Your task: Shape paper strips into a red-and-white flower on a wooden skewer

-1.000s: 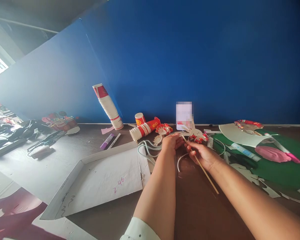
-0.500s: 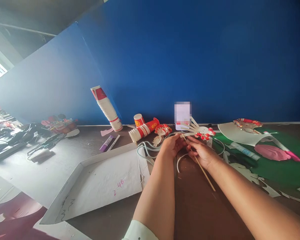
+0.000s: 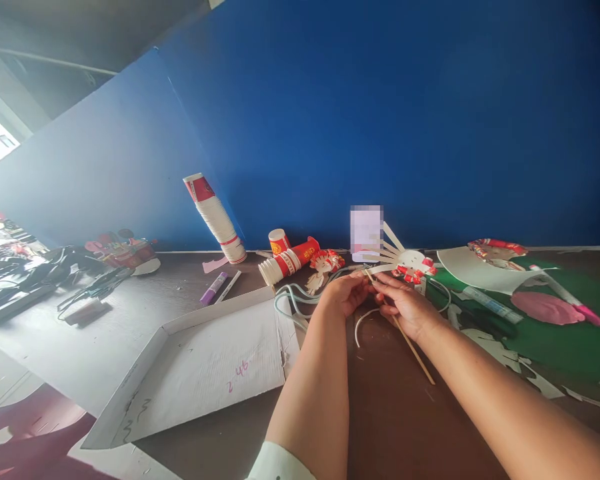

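A cut-open paper cup point(image 3: 409, 261), with a white round base and strips fanned out, some curled in red, is in front of my hands. Its lowest strip reaches my left hand point(image 3: 349, 293), whose fingers are closed in a pinch on it, beside the tip of a thin wooden stick point(image 3: 414, 350). My right hand point(image 3: 407, 310) is closed around the upper part of this stick, which slants down to the right over the dark table. The fingertips of both hands almost meet, and partly hide where stick and strip come together.
A white box lid point(image 3: 215, 363) lies left, beside a pale cable point(image 3: 295, 297). Behind are a leaning cup stack point(image 3: 215, 220), fallen red cups point(image 3: 290, 261) and another cut cup point(image 3: 325, 267). A glue stick point(image 3: 213, 288), marker point(image 3: 570, 297), pink clay point(image 3: 545, 308) and paper scraps point(image 3: 495, 350) lie around.
The cut paper cup has shifted slightly right and tilted, its strips swinging a little. Both hands keep nearly the same place and grip; the view has moved slightly.
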A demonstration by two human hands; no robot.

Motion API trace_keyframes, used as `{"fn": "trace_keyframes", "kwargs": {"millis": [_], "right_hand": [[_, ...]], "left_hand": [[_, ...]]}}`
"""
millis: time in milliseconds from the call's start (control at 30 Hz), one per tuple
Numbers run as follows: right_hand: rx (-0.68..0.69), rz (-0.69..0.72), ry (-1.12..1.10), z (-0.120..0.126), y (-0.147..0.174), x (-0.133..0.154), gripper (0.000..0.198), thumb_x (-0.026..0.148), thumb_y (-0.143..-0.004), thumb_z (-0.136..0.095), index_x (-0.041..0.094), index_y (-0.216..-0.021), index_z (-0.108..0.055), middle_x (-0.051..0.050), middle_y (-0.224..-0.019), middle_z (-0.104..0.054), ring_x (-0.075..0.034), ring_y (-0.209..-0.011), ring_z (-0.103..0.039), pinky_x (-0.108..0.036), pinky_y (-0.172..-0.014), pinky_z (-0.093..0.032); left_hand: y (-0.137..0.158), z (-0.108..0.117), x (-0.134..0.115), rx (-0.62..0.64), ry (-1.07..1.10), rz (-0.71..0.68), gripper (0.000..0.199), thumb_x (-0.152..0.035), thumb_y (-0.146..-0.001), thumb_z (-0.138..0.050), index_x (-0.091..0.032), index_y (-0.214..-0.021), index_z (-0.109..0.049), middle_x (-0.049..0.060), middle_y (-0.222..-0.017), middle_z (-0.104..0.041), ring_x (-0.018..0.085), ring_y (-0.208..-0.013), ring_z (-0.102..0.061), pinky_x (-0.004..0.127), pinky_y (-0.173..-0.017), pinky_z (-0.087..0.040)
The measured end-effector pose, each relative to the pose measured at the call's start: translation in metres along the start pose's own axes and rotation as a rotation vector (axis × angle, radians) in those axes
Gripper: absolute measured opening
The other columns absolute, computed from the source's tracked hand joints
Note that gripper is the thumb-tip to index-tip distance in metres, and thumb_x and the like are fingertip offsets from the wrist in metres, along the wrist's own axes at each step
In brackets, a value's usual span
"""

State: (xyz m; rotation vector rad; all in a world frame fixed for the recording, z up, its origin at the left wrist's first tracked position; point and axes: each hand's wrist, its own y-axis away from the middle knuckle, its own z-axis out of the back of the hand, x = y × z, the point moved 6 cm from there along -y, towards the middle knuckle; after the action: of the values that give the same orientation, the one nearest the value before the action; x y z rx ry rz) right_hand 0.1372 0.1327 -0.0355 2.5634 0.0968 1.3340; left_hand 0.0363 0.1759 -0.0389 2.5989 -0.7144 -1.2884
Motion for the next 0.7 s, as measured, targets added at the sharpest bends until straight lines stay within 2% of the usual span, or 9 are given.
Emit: {"fn": "trace_keyframes", "kwargs": {"millis": [100,233,700], "right_hand": [[-0.031,0.015,0.035,0.0003,0.0020,0.0017,0.028,0.006,-0.075,-0.062,0.019,-0.099,-0.068,-0.001,-0.067,-0.060,-0.004,-0.046,-0.050,-0.008,-0.028,-0.026],[-0.057,0.039,0.066,0.0007,0.0053,0.0048,0.028,0.007,-0.073,-0.064,0.020,-0.097,-0.070,0.000,-0.067,-0.060,-0.004,-0.046,-0.051,-0.008,-0.029,-0.026],[-0.085,0.052,0.097,0.0022,0.0076,0.0047,0.027,0.010,-0.069,-0.070,0.021,-0.094,-0.072,-0.001,-0.064,-0.062,-0.006,-0.047,-0.052,-0.010,-0.028,-0.025]], "left_hand": [[-0.0006,-0.0025,0.0019,0.081,-0.023,0.019,0.011,-0.005,-0.083,-0.054,-0.009,-0.079,-0.064,0.005,-0.069,-0.063,0.009,-0.058,-0.060,0.018,-0.060,-0.049],[-0.0008,0.0004,0.0022,0.058,-0.056,0.013,0.005,-0.010,-0.082,-0.059,-0.010,-0.079,-0.064,0.004,-0.067,-0.062,0.009,-0.060,-0.060,0.018,-0.061,-0.049],[0.0052,-0.0055,0.0000,0.015,-0.144,-0.007,0.004,-0.011,-0.081,-0.062,-0.009,-0.077,-0.064,0.003,-0.062,-0.059,0.008,-0.054,-0.058,0.017,-0.054,-0.045]]}}
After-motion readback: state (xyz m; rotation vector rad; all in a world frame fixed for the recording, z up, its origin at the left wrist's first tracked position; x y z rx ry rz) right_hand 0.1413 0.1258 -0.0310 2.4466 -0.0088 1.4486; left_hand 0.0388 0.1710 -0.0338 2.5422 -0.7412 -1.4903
